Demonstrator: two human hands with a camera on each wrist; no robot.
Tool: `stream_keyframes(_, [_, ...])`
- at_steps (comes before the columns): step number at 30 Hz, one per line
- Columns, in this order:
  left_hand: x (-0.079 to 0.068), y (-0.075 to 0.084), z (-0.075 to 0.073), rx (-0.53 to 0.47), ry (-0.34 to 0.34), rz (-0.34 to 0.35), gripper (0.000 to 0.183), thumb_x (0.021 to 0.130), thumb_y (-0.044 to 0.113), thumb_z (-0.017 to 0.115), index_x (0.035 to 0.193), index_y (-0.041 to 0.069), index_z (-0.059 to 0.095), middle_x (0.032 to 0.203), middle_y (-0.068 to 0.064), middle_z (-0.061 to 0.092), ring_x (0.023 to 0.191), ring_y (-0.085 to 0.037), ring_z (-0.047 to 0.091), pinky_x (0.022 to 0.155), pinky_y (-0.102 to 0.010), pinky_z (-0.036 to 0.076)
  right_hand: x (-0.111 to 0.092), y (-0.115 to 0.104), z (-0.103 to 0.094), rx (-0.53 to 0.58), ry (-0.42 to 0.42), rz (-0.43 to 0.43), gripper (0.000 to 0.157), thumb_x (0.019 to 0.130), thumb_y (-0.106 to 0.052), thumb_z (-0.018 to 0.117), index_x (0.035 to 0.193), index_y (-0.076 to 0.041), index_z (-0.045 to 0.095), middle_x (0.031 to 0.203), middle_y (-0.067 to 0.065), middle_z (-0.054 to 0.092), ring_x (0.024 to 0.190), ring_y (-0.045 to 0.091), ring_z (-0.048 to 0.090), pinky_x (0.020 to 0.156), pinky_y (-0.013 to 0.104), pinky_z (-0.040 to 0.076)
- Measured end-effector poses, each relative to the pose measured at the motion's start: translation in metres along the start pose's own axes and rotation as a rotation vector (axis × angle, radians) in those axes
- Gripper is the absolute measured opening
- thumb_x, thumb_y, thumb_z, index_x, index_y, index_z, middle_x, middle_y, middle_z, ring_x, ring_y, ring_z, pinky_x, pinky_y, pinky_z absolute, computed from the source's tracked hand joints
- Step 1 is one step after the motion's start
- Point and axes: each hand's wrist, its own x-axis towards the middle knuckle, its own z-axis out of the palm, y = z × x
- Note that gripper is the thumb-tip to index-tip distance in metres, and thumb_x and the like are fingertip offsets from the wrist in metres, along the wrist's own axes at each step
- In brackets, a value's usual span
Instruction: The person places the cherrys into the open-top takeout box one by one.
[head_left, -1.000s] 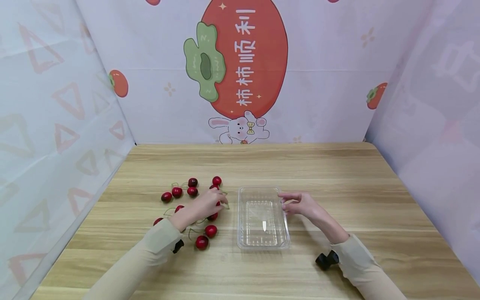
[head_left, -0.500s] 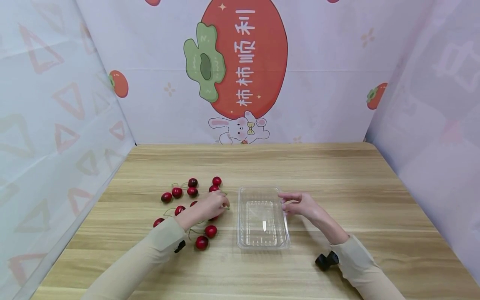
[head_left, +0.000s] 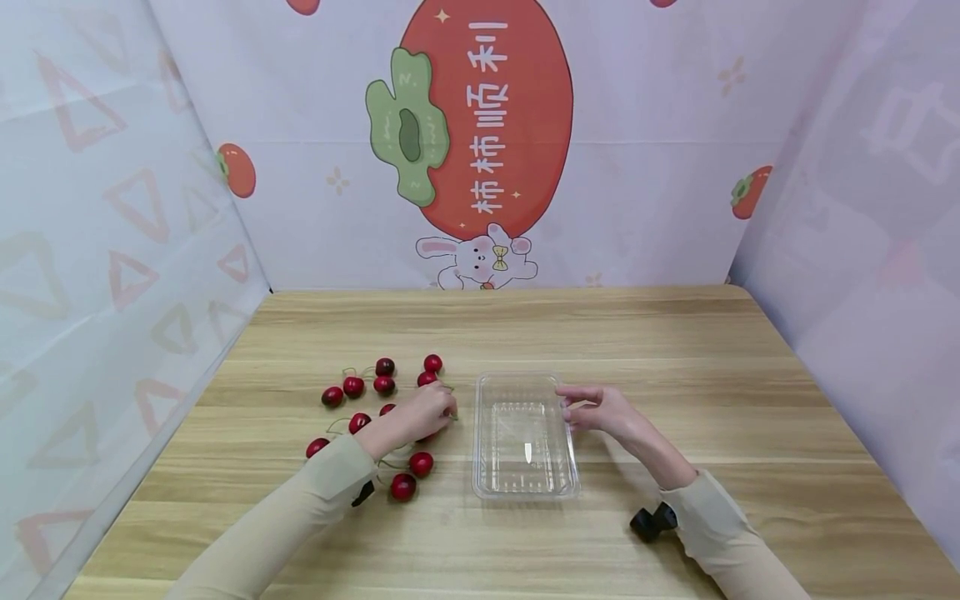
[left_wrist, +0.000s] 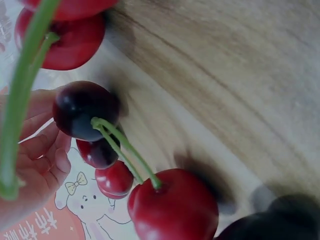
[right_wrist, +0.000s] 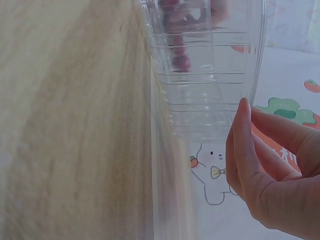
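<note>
My left hand (head_left: 420, 413) is bent down among the red cherries (head_left: 402, 487), fingertips together at a short green stem that sticks out beside them. The cherry under that hand is largely hidden in the head view. In the left wrist view the curled fingers (left_wrist: 37, 146) lie right beside a dark cherry (left_wrist: 82, 112) with a forked stem. My right hand (head_left: 611, 412) pinches the right rim of a clear plastic container (head_left: 480, 467). Seen from the right wrist, its fingertips (right_wrist: 243, 107) meet at the container wall (right_wrist: 210, 90). No cherries lie inside the container.
More cherries (head_left: 353, 387) lie scattered on the wooden table (head_left: 637, 333) left of the container, some joined by stems. A black wrist device (head_left: 654, 522) shows at the right sleeve. A printed cloth (head_left: 315, 225) stands behind the table.
My left hand has shifted slightly right and its fingers have closed in near the stem, covering a cherry that showed before. The right hand and the container stay in place.
</note>
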Motion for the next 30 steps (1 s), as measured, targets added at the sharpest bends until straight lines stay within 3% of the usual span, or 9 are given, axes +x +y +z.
stream_keyframes(19, [0.0018,-0.0055,0.0037,-0.032,-0.016,-0.057,0.014,0.074,-0.004,0.061,0.078,0.006,0.07,0.082,-0.004,0.065,0.084,-0.019,0.058,0.072,-0.029,0.048,0.0008,-0.0003,-0.0002,-0.007,0.0,0.004,0.05,0.08,0.0,0.06,0.123,0.014,0.04,0.112,0.032,0.045,0.083,0.021,0.06,0.075,0.035,0.051])
stream_keyframes(30, [0.0008,-0.004,-0.0026,-0.13,0.011,-0.088,0.014,0.077,-0.005,0.059,0.081,0.003,0.069,0.083,-0.006,0.066,0.081,-0.019,0.059,0.073,-0.029,0.048,0.0002,0.0007,-0.0005,-0.004,0.008,0.012,0.049,0.079,0.001,0.06,0.123,0.014,0.04,0.113,0.032,0.044,0.084,0.023,0.06,0.075,0.035,0.051])
